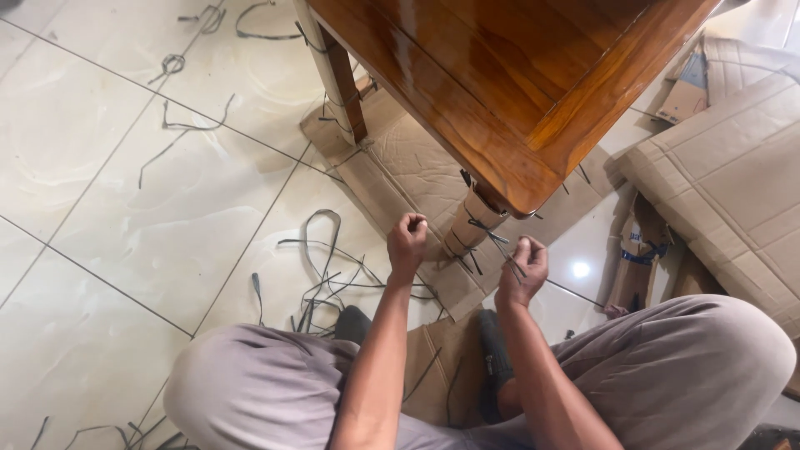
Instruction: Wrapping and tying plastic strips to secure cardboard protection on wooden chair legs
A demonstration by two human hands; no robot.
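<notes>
I squat before a glossy brown wooden table (508, 83). Its near leg (471, 227) is wrapped in cardboard and bound with thin black string (487, 231). My left hand (407, 243) is raised just left of that leg, fingers pinched shut, seemingly on a string end too thin to see clearly. My right hand (523, 268) sits just right of the leg, pinching the dark string ends that hang from the knot. A second leg (333, 71) farther back is wrapped and tied the same way.
Loose black string scraps (329, 267) lie scattered on the pale tiled floor (125, 208). Flat cardboard sheets (400, 167) lie under the table, and folded cardboard (733, 175) is stacked at the right. My knees and dark shoes fill the bottom edge.
</notes>
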